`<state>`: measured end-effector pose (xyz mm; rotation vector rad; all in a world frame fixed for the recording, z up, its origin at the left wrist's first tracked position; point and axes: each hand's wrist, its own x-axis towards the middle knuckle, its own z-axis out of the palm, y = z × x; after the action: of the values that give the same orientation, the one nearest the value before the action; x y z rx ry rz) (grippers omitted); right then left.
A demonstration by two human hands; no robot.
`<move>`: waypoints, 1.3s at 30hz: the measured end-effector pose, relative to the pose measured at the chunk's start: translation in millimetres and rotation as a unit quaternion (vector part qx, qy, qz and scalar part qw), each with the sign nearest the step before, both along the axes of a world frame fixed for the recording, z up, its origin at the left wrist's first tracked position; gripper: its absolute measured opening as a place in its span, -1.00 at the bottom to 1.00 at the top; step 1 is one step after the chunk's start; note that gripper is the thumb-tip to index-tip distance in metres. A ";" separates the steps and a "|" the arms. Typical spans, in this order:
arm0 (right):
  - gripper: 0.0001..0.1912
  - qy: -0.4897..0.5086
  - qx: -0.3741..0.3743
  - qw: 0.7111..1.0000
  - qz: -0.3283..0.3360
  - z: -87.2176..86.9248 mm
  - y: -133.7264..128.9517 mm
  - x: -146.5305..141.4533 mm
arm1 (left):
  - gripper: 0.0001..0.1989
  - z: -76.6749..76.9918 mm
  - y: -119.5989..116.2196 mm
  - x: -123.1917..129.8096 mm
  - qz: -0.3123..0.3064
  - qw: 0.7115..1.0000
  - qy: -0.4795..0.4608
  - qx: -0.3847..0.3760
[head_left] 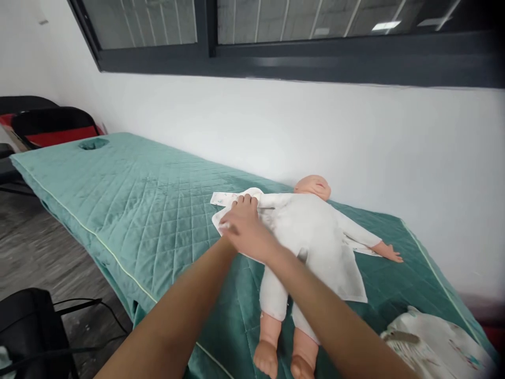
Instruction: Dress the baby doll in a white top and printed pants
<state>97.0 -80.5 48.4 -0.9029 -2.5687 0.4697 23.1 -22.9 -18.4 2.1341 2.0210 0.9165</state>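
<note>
A baby doll [307, 223] with a white cloth body lies face up, its head toward the wall and its bare feet toward me. Beneath it spreads a white printed baby garment [357, 287], with a flat sleeve [223, 198] showing at the left. My right hand [252, 226] is closed over the garment beside the doll's arm on the left, fingers curled on the cloth. Crossed close under it is my left hand [229, 227], whose fingers are mostly covered and blurred. The doll's other arm [365, 234] stretches out to the right, its hand bare.
A green quilted cover [130, 195] with a face hole lies over the long table. Bundled printed white cloth [437, 342] sits at the near right corner. A white wall runs behind, under a dark window frame. Chairs [59, 126] stand past the far left end; a black object [33, 331] is lower left.
</note>
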 end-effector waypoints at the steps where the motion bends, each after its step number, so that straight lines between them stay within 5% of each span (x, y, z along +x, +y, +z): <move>1: -0.75 -0.015 -0.029 0.997 0.064 1.2 -18.2 -9.2 | -0.75 -0.1 -0.2 0.5 0.004 1.000 0.021 0.000; 4: -0.63 0.034 -0.090 0.987 0.128 12.1 -65.7 -23.7 | -0.77 -0.6 -0.1 0.2 0.010 0.996 0.088 -0.001; 9: -0.78 0.155 -0.153 0.950 0.223 41.8 -106.2 -12.1 | -0.78 -2.8 2.5 -0.7 0.027 0.989 0.145 -0.006; 12: -0.77 0.149 -0.163 0.949 0.223 45.2 -102.7 -2.8 | -0.78 -3.1 2.8 0.1 0.028 0.986 0.164 -0.008; 16: -0.72 0.108 -0.139 0.983 0.059 38.4 -85.9 8.2 | -0.76 -1.9 1.0 1.5 0.022 0.983 0.182 -0.007; 18: -0.77 0.099 -0.154 0.982 0.036 43.7 -84.9 15.7 | -0.76 -1.9 0.8 1.5 0.022 0.982 0.185 -0.006; 25: -0.78 0.081 -0.342 0.907 0.233 88.7 -98.4 41.6 | -0.76 -5.5 4.3 0.0 0.026 0.982 0.187 -0.018; 32: -0.77 0.068 -0.158 0.982 0.077 56.3 -93.3 30.4 | -0.76 -4.0 1.4 0.5 0.028 0.981 0.190 -0.013; 35: -0.83 0.069 -0.160 0.974 0.142 65.1 -105.9 32.0 | -0.77 -5.0 3.1 0.3 0.031 0.981 0.191 -0.015; 39: -0.83 0.092 -0.277 0.912 0.289 91.7 -117.6 41.8 | -0.77 -6.2 5.1 0.3 0.033 0.981 0.192 -0.017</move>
<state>138.8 -198.2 140.1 -0.1914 -2.5209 1.4298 23.4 -17.7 -24.6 2.3876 2.2644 0.4987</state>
